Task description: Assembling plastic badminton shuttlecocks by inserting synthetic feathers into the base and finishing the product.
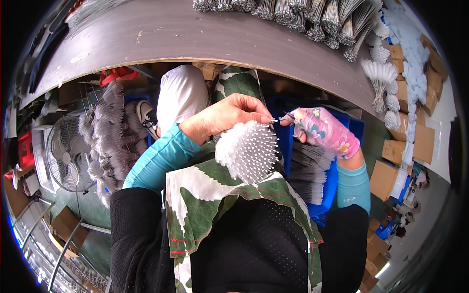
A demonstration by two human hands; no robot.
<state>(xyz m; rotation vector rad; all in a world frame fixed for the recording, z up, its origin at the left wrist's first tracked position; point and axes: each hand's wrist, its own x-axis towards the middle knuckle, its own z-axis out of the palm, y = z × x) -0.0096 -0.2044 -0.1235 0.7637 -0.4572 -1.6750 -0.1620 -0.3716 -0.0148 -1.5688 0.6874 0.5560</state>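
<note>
My left hand (pixel 239 111), bare, is closed in a pinch, with thumb and forefinger on a thin white-tipped piece (pixel 273 120) that looks like the end of a small wire brush. Just below that hand sits a thick round bundle of white-bristled brushes (pixel 248 151), its many small tips pointing outward, over my lap. My right hand (pixel 320 129) wears a pink flowered covering that leaves the fingertips bare. Its fingers are closed close beside the white tip; what they hold, if anything, is too small to make out.
A grey-brown table (pixel 161 31) curves across the front, with bundles of wire stems (pixel 312 17) and white brush bundles (pixel 380 78) at its right. A blue crate (pixel 330 190) holding more brushes stands at my right. To the left are a fan (pixel 68 154) and hanging brush bundles (pixel 110 132).
</note>
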